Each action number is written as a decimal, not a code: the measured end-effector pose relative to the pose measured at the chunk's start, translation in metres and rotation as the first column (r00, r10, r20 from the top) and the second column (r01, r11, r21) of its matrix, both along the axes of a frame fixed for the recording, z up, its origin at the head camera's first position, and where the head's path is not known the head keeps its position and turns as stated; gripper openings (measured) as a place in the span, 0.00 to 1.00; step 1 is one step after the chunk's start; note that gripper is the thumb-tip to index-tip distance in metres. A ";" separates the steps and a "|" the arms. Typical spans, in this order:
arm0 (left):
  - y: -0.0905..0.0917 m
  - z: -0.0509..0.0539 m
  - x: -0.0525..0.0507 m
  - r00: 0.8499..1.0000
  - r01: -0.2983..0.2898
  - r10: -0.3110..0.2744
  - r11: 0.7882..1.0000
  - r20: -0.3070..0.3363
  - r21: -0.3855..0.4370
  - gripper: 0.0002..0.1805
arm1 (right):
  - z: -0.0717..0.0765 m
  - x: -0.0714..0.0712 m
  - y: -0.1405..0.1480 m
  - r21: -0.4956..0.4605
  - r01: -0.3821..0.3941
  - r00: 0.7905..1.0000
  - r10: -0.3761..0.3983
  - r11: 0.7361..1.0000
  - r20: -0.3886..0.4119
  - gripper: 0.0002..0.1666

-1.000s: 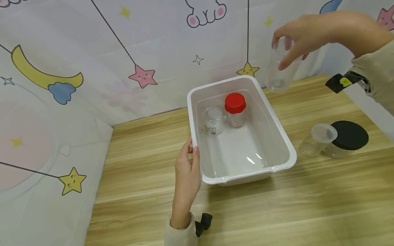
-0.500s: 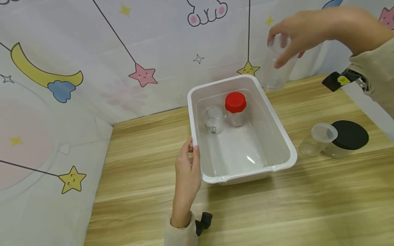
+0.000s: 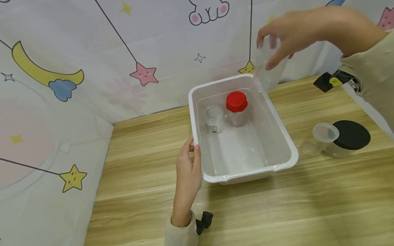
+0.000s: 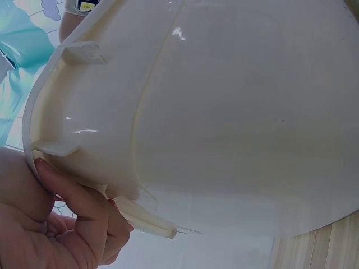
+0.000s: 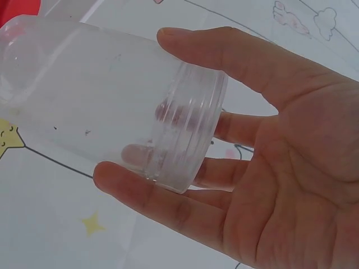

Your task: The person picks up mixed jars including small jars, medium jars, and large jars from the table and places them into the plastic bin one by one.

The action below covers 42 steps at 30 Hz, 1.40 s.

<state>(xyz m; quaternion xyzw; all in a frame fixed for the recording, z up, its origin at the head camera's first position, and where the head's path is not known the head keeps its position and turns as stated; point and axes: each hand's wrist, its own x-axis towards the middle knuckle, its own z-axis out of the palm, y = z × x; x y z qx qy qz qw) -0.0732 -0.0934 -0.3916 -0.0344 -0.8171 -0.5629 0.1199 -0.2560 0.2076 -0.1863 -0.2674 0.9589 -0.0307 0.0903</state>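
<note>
Slightly leftward since the earlier frames, the right hand [image 3: 287,32] has carried a clear plastic jar [image 3: 271,73] closer to the white plastic basin [image 3: 237,153]. Its thumb and fingers grip the jar around the ridged end, with the other end pointing down. From the head view, the jar overlaps the basin's rim at the far right corner; whether the two touch cannot be told. At the basin's left side, the left hand [image 3: 189,167] pinches the rim between thumb and curled fingers. Inside, toward the far end, a clear jar with a red lid [image 3: 236,101] stands just right of a small clear tub [image 3: 213,119] bearing a printed label. Right of the basin, on the wood-grain table [image 3: 141,171], a clear cup with a translucent lid [image 3: 324,132] leans beside a wider black-lidded jar [image 3: 352,135].
</note>
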 end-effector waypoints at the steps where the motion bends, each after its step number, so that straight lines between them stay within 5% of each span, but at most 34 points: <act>1: 0.000 0.000 0.000 1.000 0.002 -0.002 1.000 -0.003 0.001 0.24 | 0.000 0.001 -0.001 0.004 0.001 1.000 -0.001 1.000 -0.003 0.43; 42: -0.001 0.000 0.001 1.000 0.009 -0.009 1.000 0.018 0.001 0.24 | -0.001 0.012 -0.043 -0.011 -0.067 0.989 0.068 0.998 0.130 0.40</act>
